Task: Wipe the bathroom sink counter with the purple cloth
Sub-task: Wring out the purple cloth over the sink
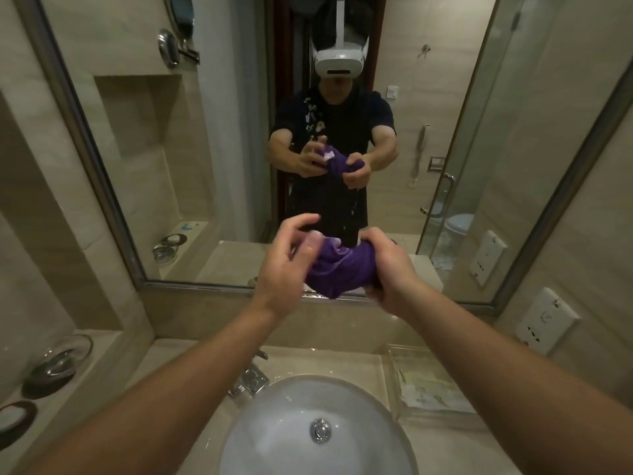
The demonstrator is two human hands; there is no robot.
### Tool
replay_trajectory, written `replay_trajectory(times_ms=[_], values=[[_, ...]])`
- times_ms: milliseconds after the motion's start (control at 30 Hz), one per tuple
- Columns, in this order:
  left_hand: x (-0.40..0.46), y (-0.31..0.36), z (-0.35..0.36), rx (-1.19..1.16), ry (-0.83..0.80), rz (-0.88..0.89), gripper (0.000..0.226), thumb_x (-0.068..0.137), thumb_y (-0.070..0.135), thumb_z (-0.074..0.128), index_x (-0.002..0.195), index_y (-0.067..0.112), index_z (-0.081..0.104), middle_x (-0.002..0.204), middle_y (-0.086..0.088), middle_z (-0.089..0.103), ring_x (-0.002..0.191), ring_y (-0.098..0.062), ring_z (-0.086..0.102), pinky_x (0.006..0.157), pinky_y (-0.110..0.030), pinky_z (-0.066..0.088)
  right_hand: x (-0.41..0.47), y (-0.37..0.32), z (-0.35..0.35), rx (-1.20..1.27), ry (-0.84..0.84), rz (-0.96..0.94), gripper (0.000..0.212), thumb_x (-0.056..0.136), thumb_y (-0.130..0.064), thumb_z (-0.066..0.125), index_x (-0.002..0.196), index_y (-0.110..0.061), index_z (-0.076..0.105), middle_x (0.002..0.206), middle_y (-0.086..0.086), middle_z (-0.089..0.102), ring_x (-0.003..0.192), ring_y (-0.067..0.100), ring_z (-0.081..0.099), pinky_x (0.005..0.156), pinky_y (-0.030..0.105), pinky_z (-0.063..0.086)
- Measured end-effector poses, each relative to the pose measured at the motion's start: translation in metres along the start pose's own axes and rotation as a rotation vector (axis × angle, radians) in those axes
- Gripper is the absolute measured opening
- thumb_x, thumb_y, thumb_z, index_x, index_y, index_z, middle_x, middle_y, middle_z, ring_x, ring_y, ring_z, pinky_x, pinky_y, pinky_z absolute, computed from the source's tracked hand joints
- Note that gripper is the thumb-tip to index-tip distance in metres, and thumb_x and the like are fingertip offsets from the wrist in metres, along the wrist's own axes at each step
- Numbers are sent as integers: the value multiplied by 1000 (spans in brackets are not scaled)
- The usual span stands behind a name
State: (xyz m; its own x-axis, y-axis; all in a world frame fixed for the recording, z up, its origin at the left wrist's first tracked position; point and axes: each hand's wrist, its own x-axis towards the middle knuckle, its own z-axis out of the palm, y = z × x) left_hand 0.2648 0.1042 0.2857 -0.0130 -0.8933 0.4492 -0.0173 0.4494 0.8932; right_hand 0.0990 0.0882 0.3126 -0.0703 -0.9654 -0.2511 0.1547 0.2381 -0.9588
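Cloth [334, 269] bunched, held in air above sink [318, 430], in front of mirror [144, 138]. Right hand [385, 269] clenched round its right end. Left hand [287, 262] at its left end, fingers loosely curled; grip cannot be told. Tap [248, 380] at far left of sink; clear tray [428, 382] on bench [178, 365], right

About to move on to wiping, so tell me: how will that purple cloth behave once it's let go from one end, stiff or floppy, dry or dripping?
Probably floppy: the purple cloth bunches and sags between the left hand and right hand. Likely wet and heavy for its size, since the mirror seems to show drips falling. It may drip on the counter.
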Motion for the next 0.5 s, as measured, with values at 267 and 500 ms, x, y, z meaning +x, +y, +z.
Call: replay_trajectory(times_ms=[267, 500], values=[[-35, -18, 6, -952, -429, -1129, 84, 86, 75, 46, 144, 15, 49, 129, -25, 60, 100, -43, 68, 68, -46, 63, -4, -25, -5, -284, -31, -642, 35, 87, -16, 58, 54, -19, 45, 50, -10, 42, 53, 8, 43, 55, 29, 35], [-25, -14, 27, -1143, -217, -1127, 70, 92, 62, 51, 140, 10, 55, 116, -22, 65, 93, -39, 68, 59, -44, 62, -15, -45, -2, -524, -256, -842, 29, 81, -26, 56, 66, -1, 54, 62, 4, 52, 63, 17, 51, 62, 37, 42]])
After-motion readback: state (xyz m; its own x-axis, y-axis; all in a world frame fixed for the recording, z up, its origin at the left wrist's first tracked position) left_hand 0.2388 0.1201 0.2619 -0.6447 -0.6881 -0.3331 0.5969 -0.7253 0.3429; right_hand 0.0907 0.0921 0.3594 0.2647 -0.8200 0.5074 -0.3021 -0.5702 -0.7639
